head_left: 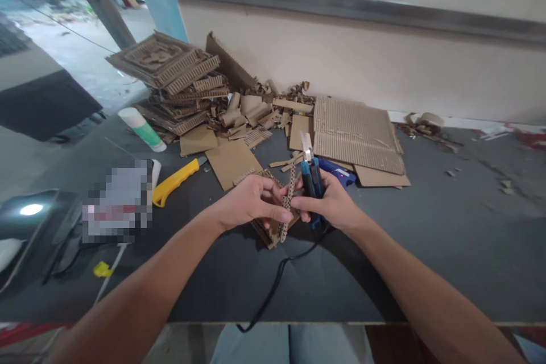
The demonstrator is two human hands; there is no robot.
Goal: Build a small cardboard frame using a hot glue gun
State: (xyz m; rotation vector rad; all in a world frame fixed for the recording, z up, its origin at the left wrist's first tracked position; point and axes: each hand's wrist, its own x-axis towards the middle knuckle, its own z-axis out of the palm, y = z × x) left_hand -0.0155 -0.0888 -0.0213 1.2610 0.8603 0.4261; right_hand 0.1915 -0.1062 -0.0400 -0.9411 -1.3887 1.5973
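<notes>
My left hand (251, 205) pinches a narrow strip of corrugated cardboard (285, 220), which stands on edge with its fluted side showing. My right hand (330, 202) grips a blue and black utility knife (313, 185), its blade pointing up and away from me. The right thumb and fingertips also touch the strip. Below both hands lies a small cardboard frame or tray (267, 232), partly hidden by them. Just behind the right hand is a blue tool (339, 172) with a small red light, perhaps a glue gun; a black cord (279, 273) runs over the table nearby.
Stacked cardboard frames (183, 77) and scraps (247, 111) fill the back left. A corrugated sheet (358, 133) lies back right. A yellow cutter (176, 182), a white-green glue stick (143, 129) and a blurred-out object (119, 202) are at left. A wall borders the back.
</notes>
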